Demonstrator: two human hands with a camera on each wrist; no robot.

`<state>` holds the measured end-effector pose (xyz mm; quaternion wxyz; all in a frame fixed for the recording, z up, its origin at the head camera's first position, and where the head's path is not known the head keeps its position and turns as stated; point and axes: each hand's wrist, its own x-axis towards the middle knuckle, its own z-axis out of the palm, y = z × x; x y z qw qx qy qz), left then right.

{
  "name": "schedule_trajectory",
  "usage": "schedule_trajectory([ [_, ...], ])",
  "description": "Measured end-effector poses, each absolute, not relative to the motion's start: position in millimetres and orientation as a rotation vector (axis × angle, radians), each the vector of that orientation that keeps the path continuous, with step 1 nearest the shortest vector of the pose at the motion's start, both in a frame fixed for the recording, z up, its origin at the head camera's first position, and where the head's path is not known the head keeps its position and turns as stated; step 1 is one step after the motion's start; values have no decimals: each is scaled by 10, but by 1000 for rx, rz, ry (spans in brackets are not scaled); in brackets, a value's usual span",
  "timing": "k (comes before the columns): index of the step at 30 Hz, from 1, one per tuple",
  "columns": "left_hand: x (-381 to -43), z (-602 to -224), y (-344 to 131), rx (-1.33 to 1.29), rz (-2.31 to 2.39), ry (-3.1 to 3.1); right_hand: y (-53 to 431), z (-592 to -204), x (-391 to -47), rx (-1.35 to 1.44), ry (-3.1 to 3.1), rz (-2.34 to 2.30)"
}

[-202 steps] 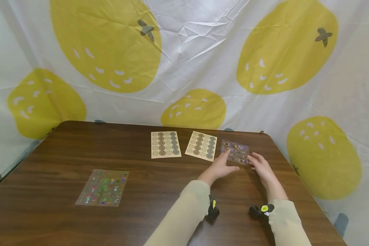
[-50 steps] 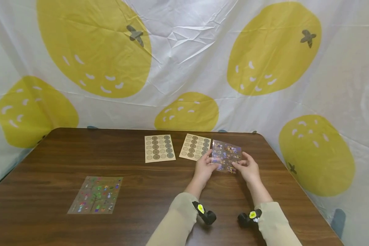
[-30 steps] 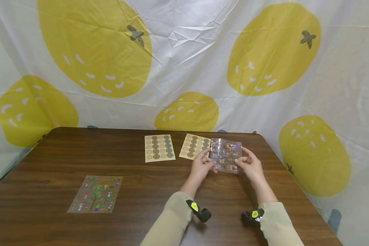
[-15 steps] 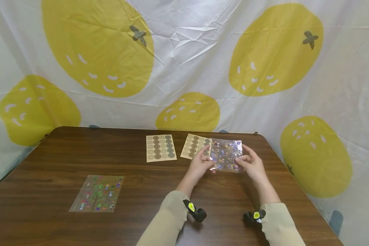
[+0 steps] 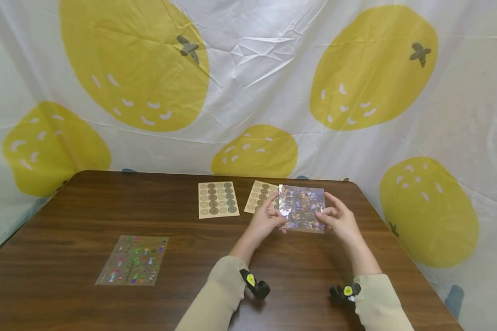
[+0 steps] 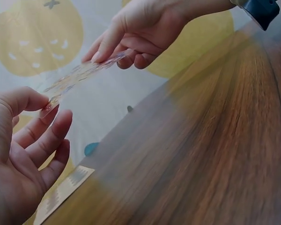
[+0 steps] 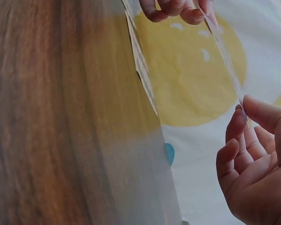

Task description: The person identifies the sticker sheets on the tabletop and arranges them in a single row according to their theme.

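A transparent sticker sheet (image 5: 302,207) with small colourful shiny prints is held up above the far right of the table. My left hand (image 5: 265,224) pinches its left edge between thumb and fingers. On the opposite edge, my right hand (image 5: 340,222) pinches it the same way. Both wrist views show the sheet raised off the wood; in the right wrist view the sticker sheet (image 7: 223,54) appears almost edge-on. Thumb and index of the left hand (image 6: 23,150) grip one corner in the left wrist view, its other fingers loosely curled below.
Two cream sheets of round stickers lie at the back: one whole in view (image 5: 218,200), the other sheet (image 5: 257,195) partly covered by my left hand and the held sheet. Another transparent sticker sheet (image 5: 132,260) lies at left on the brown table (image 5: 203,294). A lemon-patterned curtain (image 5: 257,92) hangs behind.
Several seconds ago the sticker sheet lay on the table with both hands reaching around it; now both hands hold it up. Lately it has tilted to face me and shifted slightly left.
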<state>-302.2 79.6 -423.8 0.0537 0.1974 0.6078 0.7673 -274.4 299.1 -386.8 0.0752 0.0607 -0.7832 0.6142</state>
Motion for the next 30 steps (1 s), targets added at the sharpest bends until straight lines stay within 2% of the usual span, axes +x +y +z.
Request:
schedule_trajectory([
  [14, -2843, -3904, 489, 702, 2234, 1825, 2897, -3723, -2663, 327, -2367, 1859],
  [30, -2774, -3825, 269, 749, 2237, 1819, 2761, -3621, -2603, 385, -2428, 1817],
])
